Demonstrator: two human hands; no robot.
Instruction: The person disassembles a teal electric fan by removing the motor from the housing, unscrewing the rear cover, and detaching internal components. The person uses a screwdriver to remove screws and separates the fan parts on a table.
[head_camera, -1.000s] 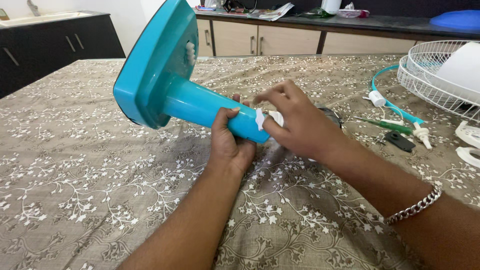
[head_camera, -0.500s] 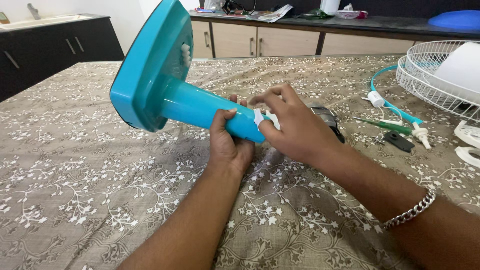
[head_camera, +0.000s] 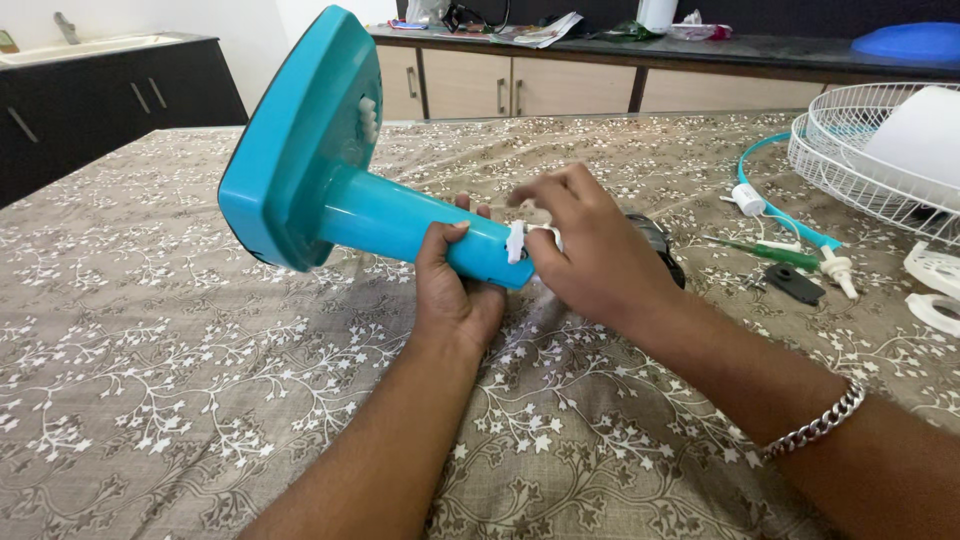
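A turquoise fan stand (head_camera: 330, 170) lies tipped on its side, its square base lifted to the left and its neck pointing right. My left hand (head_camera: 452, 285) wraps around the neck near its open end. My right hand (head_camera: 590, 255) pinches a small white plastic piece (head_camera: 519, 240) at the mouth of the neck. A dark motor part (head_camera: 662, 245) lies partly hidden behind my right hand. A silver chain bracelet sits on my right wrist.
The table wears a brown cloth with white floral print (head_camera: 200, 380). At right lie a white wire fan guard (head_camera: 880, 150), a turquoise ring (head_camera: 790, 215), a green screwdriver (head_camera: 775, 250), a black cap (head_camera: 795, 283) and white plastic parts (head_camera: 935, 285). Cabinets stand behind.
The stand has sunk slightly and shifted left. My right hand has closed in on the white piece at the neck's end.
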